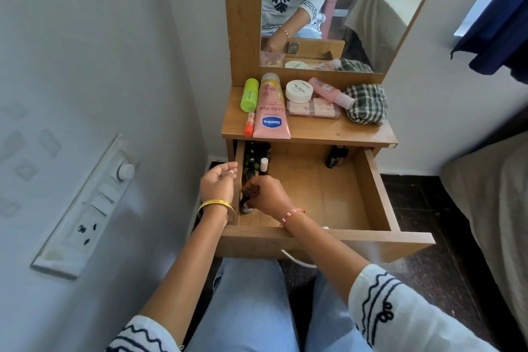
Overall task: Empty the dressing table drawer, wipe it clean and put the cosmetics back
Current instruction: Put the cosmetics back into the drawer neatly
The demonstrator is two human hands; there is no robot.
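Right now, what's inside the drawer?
Dark bottles stand along the left wall of the drawer, one held by the right hand. Another bottle stands at the back. The hand hides part.

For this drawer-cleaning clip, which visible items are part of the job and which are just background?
Part of the job:
drawer
dark bottle in right hand
Vaseline tube
green tube
white jar
pink bottle
checked cloth

Background:
mirror
switchboard
bed

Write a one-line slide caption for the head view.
Right hand grips a small dark bottle at the open drawer's left side; cosmetics lie on top.
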